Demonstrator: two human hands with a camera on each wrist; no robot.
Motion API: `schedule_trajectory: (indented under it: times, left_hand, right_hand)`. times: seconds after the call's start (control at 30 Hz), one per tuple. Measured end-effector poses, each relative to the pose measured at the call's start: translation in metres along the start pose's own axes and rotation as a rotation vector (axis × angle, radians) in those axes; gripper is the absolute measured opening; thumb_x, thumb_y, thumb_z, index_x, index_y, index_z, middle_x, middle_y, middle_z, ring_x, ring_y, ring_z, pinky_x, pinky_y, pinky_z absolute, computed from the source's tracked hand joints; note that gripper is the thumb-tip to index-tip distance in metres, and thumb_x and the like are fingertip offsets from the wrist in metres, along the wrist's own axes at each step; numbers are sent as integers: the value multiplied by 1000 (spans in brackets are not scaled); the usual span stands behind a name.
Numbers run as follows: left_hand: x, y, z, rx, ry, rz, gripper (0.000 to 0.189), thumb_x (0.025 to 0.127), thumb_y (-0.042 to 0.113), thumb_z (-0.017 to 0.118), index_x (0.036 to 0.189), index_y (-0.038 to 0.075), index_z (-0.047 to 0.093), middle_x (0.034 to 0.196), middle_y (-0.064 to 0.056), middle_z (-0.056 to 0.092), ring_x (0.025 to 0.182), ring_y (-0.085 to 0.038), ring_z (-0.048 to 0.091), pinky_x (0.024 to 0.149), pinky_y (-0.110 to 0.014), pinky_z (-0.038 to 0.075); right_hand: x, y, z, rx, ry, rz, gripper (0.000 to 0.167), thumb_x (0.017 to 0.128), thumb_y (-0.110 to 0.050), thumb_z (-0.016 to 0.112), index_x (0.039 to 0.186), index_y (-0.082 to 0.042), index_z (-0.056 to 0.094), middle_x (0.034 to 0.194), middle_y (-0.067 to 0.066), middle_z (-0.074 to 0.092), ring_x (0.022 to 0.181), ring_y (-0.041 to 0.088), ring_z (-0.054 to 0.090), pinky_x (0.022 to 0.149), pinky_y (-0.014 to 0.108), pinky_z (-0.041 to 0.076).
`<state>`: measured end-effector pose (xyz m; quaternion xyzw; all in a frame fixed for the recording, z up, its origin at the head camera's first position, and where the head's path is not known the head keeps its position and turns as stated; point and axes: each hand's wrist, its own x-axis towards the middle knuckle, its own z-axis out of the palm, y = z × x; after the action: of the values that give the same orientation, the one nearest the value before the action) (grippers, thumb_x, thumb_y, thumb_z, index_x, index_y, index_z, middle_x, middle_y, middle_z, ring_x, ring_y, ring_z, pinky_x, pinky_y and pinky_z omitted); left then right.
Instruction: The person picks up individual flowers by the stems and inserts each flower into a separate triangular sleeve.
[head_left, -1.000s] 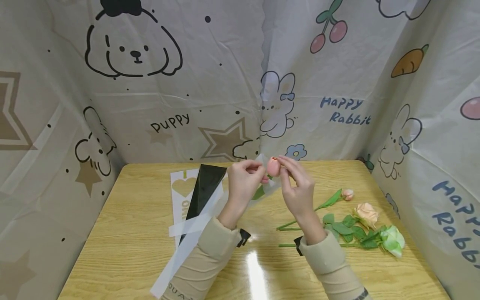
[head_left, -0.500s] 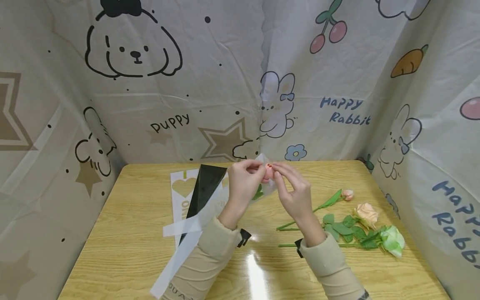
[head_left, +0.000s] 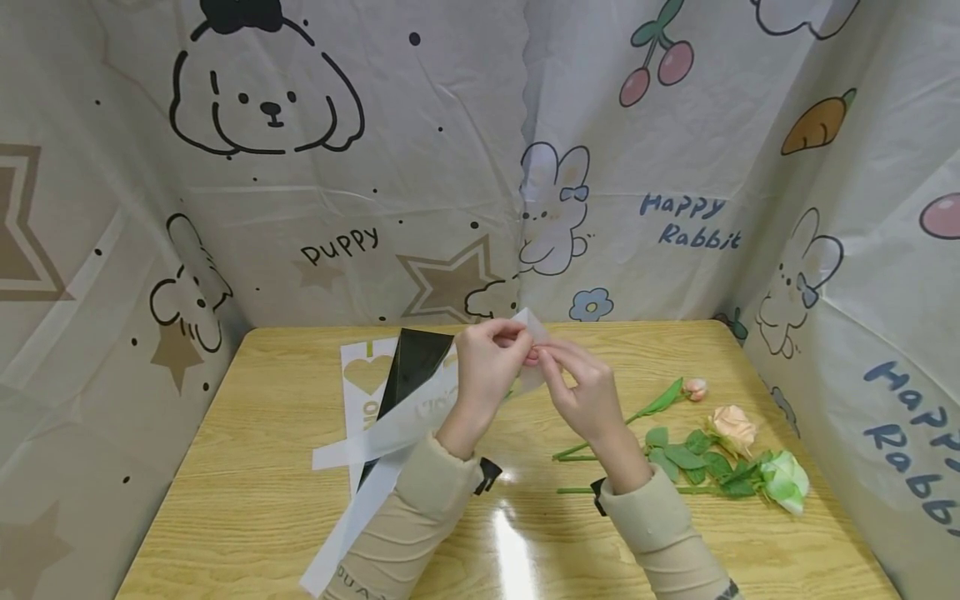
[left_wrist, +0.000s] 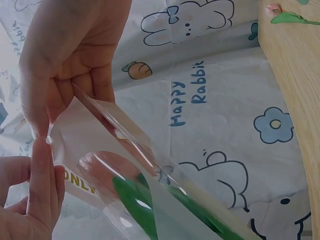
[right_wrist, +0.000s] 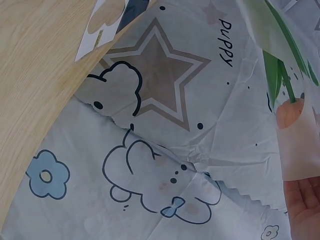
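Observation:
My left hand (head_left: pixel 487 367) pinches the mouth of a clear and white flower sleeve (head_left: pixel 527 317) at the table's far side. Right beside it, the thumb and fingertips of my right hand (head_left: pixel 587 392) hold the rim of that mouth. Inside the sleeve a pink tulip (left_wrist: pixel 107 172) with green leaves shows through the plastic in the left wrist view. The right wrist view also has the tulip head (right_wrist: pixel 290 114) behind the film, with the right fingers at the rim. Gold "ONLY" lettering is printed on the sleeve. Some fingertips are hidden.
At right on the wooden table (head_left: pixel 247 517) lie a pink bud (head_left: pixel 696 389), a peach rose (head_left: pixel 733 429) and a green-white rose (head_left: pixel 786 482). White sleeves with gold print (head_left: pixel 367 375), a black one (head_left: pixel 411 367) and a pale strip (head_left: pixel 352 525) lie left.
My right hand has moved left and slightly down, and the tulip head has gone into the sleeve's mouth. The sleeve's narrow tail has shifted left; the left hand has stayed put.

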<state>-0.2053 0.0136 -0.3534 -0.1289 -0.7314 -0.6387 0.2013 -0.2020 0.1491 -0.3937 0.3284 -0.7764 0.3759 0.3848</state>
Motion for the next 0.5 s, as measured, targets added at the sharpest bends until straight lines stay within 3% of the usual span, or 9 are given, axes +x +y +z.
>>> schedule_trajectory:
  times: [0.17,0.27,0.37,0.5]
  left_hand:
    - [-1,-1,-1,23,0,7,12,78,-6,56,79,-12,67,65,-18,65,49,-20,63,44,-21,52]
    - [-1,-1,-1,13,-3,5,12,79,-6,56,80,-12,67,65,-19,65,50,-21,63,44,-21,52]
    - [-1,-2,0,-11,-11,-2,12,80,-6,56,81,-12,67,65,-20,66,51,-23,65,46,-22,53]
    - [-2,-4,-1,-39,-25,-17,12,82,-6,57,85,-13,66,66,-22,66,53,-27,65,48,-26,54]
  right_hand:
    - [0,0,0,-11,-40,-1,38,97,-24,43,88,3,69,90,14,68,82,25,66,69,30,56]
    - [-1,0,1,-5,-24,-2,36,97,-21,45,89,4,69,91,15,68,84,26,66,72,30,56]
    - [-3,-1,3,5,64,3,31,95,-19,48,94,5,67,95,16,66,88,29,64,79,29,53]
    - [-8,-4,6,16,266,65,25,91,-13,54,100,7,64,98,20,64,91,31,60,87,25,48]
